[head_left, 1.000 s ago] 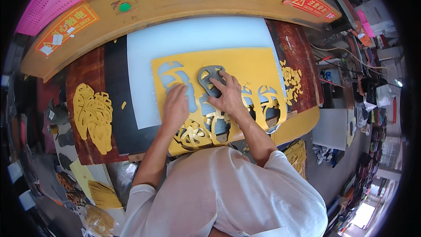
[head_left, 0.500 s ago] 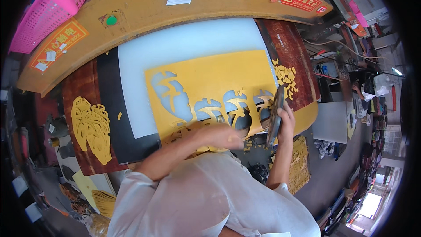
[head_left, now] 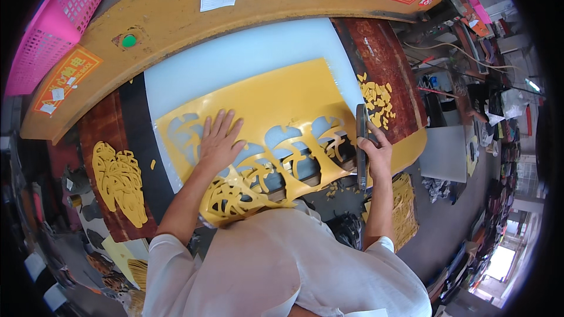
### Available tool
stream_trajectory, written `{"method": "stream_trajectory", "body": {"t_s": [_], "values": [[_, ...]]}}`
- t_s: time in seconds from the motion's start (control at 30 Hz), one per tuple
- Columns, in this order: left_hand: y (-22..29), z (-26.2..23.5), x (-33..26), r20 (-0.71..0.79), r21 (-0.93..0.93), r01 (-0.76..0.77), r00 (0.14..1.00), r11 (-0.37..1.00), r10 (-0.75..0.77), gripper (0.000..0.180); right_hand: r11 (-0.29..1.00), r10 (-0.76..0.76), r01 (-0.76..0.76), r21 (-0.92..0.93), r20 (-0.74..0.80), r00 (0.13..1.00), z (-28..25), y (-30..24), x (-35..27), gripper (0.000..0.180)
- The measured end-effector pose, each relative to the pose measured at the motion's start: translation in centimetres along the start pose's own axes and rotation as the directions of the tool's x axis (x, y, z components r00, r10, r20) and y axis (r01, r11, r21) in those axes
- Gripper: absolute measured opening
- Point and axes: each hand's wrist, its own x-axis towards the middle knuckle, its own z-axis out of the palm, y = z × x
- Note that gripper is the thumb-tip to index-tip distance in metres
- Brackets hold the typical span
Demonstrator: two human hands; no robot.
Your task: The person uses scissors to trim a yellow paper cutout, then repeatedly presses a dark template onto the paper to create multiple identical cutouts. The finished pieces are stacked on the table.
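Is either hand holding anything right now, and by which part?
The right hand grips a dark cutting die on edge, around its middle. The left hand lies flat on the yellow sheet, gripping nothing.

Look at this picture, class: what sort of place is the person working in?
Probably a die-cutting workshop. A yellow sheet with cut-out shapes lies on a white cutting board, a stack of cut yellow pieces sits nearby, and the machine's yellow frame carries green buttons.

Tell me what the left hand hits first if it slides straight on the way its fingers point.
The left hand lies flat on the yellow sheet, fingers pointing away. Sliding on, it likely crosses bare sheet, then reaches the white board beyond its far edge.
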Motion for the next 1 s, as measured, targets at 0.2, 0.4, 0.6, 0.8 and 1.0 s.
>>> {"method": "stream_trajectory", "body": {"t_s": [0.2,0.4,0.6,0.8,1.0], "values": [[-0.7,-0.5,-2.8,-0.040,-0.045,-0.030,0.999,0.999,0.029,0.067,0.993,0.018,-0.010,-0.115,0.073,0.997,-0.3,-0.5,2.8,0.069],[6.3,-0.2,6.4,-0.036,-0.127,0.402,0.912,0.907,-0.409,0.083,0.936,-0.148,0.210,-0.283,0.226,0.963,2.6,-2.8,8.1,0.072],[10.7,1.7,10.7,0.049,-0.052,0.356,0.934,0.933,-0.353,0.097,0.629,-0.474,0.629,-0.458,0.415,0.776,6.1,-6.2,11.2,0.067],[9.9,1.2,10.3,0.039,-0.066,0.310,0.951,0.948,-0.308,0.098,0.319,-0.442,0.831,-0.455,0.705,0.555,9.5,-5.4,13.7,0.061],[9.8,2.3,10.5,-0.075,-0.064,0.288,0.953,0.955,-0.292,0.092,0.177,-0.519,0.949,-0.261,0.795,0.315,12.2,-2.4,15.3,0.059]]}}
